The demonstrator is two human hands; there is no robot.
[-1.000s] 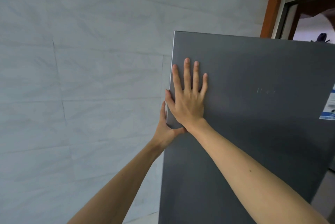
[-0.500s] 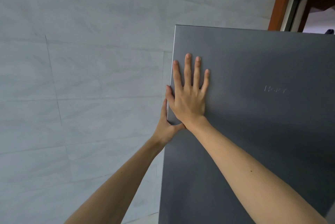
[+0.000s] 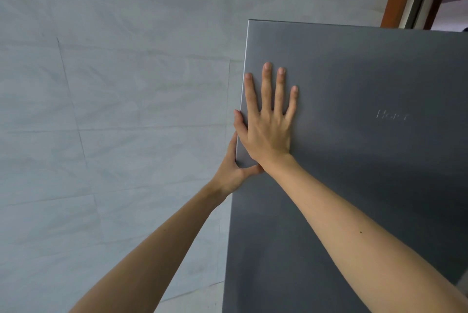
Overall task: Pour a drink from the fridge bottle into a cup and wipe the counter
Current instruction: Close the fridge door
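on the matte grey fridge door point(image 3: 354, 186), right hand point(image 3: 268, 132) presses flat.

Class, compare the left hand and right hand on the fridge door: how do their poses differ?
The right hand lies flat on the fridge door, fingers straight and spread; the left hand grips its side edge, thumb on the front. The right hand sits higher than the left hand. Both touch the door.

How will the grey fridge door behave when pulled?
The fridge door looks rigid and large, so probably heavy, not bending. Its smooth front likely slips under the flat right hand; the left hand gripping its edge holds better.
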